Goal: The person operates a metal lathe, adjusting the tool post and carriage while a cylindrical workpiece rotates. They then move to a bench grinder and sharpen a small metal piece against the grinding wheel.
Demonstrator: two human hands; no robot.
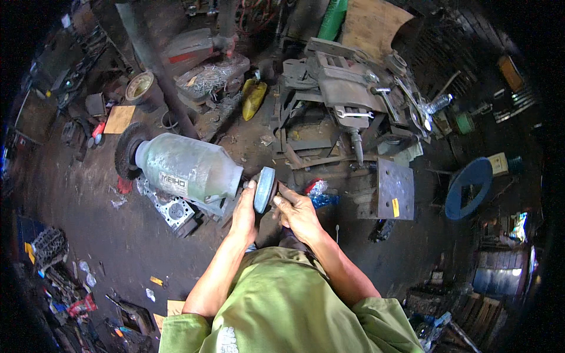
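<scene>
A bench grinder [203, 167] with a worn grey-green housing lies ahead and to the left. A dark round brush-like wheel [128, 152] is at its left end, and a pale grey grinding wheel [265, 190] is at the right. My left hand [243, 213] is closed at the grinding wheel's left side, thumb up against it, other fingers mostly hidden. At the wheel's right face my right hand [298, 216] is closed, thumb and fingers drawn together. Whatever lies between its fingers is too dark to make out.
Below the grinder lies a metal part with round holes [175, 210]. Ahead right is a steel frame [303, 144] with a wrench [355, 113] and a hammer [385, 101]. A drilled steel plate [395, 187] and blue round stool [469, 189] are to the right; a yellow scoop-like container [253, 99] lies ahead.
</scene>
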